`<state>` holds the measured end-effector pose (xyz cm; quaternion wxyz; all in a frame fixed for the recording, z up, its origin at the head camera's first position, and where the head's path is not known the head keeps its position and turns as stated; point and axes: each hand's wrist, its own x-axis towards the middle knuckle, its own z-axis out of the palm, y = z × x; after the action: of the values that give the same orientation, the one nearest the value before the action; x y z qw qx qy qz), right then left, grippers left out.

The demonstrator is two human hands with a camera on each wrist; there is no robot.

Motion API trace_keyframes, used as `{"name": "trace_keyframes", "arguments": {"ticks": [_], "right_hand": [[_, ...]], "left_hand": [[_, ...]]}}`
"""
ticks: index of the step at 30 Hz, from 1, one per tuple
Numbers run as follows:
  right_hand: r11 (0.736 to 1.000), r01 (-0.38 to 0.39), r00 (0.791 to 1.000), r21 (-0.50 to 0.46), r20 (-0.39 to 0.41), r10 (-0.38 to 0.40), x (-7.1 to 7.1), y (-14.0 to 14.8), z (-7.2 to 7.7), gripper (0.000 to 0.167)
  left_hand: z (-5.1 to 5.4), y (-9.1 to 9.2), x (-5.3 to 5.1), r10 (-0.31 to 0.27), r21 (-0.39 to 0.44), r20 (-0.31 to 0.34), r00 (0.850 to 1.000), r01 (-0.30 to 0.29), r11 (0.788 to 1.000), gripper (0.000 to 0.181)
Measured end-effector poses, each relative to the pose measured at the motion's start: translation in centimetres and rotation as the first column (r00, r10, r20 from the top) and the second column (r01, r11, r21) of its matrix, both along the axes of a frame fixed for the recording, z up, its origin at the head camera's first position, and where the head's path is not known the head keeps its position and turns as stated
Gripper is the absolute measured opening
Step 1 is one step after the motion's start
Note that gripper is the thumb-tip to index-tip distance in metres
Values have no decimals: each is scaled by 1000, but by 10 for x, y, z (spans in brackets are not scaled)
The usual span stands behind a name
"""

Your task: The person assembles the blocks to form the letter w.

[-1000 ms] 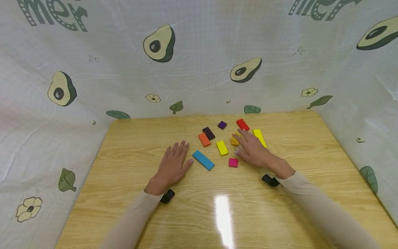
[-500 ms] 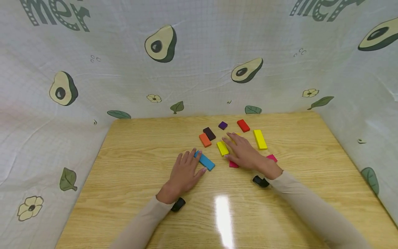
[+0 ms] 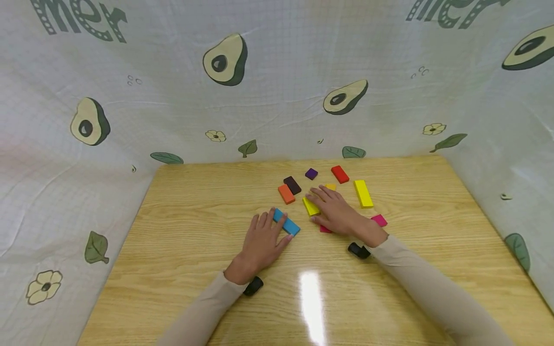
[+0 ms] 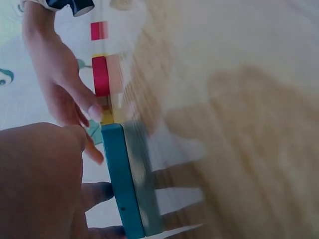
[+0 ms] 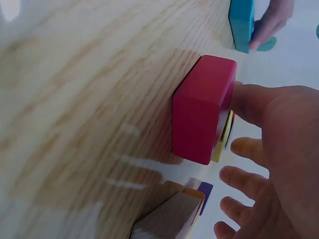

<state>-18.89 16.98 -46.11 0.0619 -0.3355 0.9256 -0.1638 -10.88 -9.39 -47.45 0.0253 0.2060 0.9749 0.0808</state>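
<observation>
Wooden table, with avocado-print cloth behind. From the head: looks barely begun, judging by flat, scattered, unstacked blocks, with most work apparently left. Rests left hand over blue block at mid-table, with fingers spread, gripping nothing; holds right hand over yellow block and pink block, with fingers loosely parted. From the left wrist: seems to touch blue block's far side with fingertips. From the right wrist: has thumb behind pink block; cannot tell whether pressing.

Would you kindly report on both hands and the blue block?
Left hand over blue block, no grip visible. Blue block flat on table. Right hand over shorter yellow block, partly hiding one pink block.
</observation>
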Motion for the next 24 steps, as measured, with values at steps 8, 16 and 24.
{"name": "trace_keyframes", "arguments": {"ticks": [8,16,24], "right_hand": [[1000,-19,999,18,-45,20,-3,-5,1,63],[999,-16,999,35,-49,17,-8,-8,2,61],[999,-16,999,41,-49,18,-10,-10,3,59]], "left_hand": [[4,3,-3,-5,-45,-62,998,2,999,65],[5,3,-8,-8,-66,-96,995,2,998,63],[7,3,-14,12,-42,-77,997,-15,999,63]]}}
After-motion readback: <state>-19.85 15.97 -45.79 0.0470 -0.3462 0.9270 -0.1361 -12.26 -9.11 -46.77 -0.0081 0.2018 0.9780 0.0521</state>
